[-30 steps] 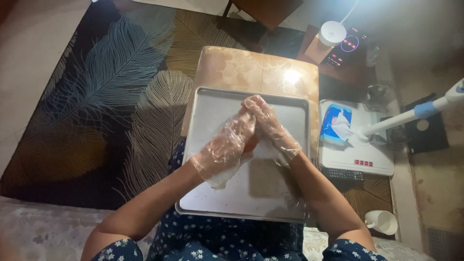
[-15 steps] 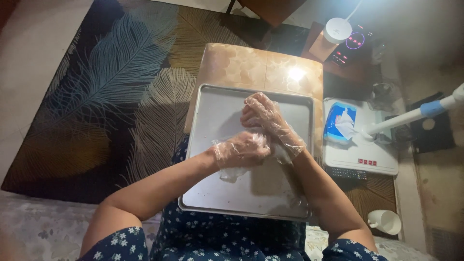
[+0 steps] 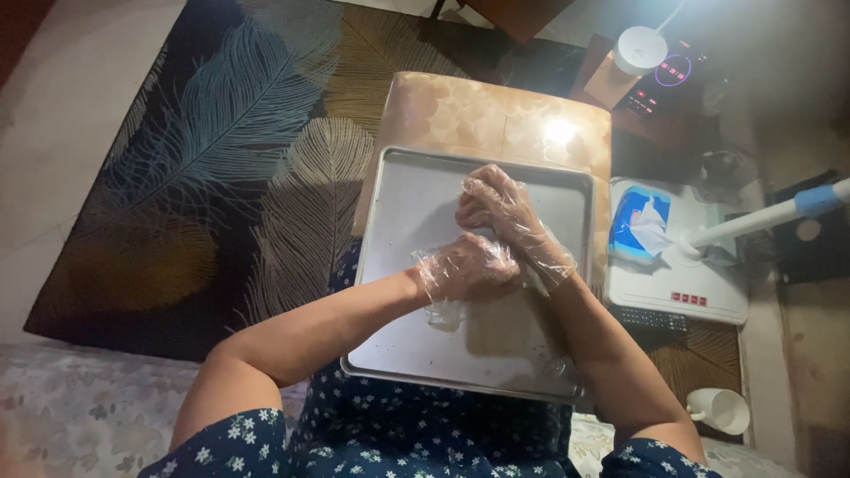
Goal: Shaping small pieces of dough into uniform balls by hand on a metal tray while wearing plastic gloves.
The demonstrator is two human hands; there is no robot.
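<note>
Both my hands wear thin clear plastic gloves and meet above a large metal baking tray (image 3: pixel 416 204) resting on a small marbled table (image 3: pixel 460 111). My left hand (image 3: pixel 465 267) is curled against the wrist of my right hand (image 3: pixel 500 208), fingers gripping the loose glove cuff there. My right hand's fingers are bent loosely over the tray's middle and hold nothing else. The tray itself looks bare apart from a few specks.
A dark rug with feather patterns (image 3: pixel 204 159) lies to the left. At right stand a white appliance with a wipes pack (image 3: pixel 642 221), a white-and-blue handle (image 3: pixel 770 212), a remote (image 3: pixel 651 317) and a white mug (image 3: pixel 722 409). A lit device (image 3: pixel 668 71) sits at the back.
My left hand has swung from lying alongside the right hand to crossing over its wrist, closing on the glove cuff. The right hand has curled slightly.
</note>
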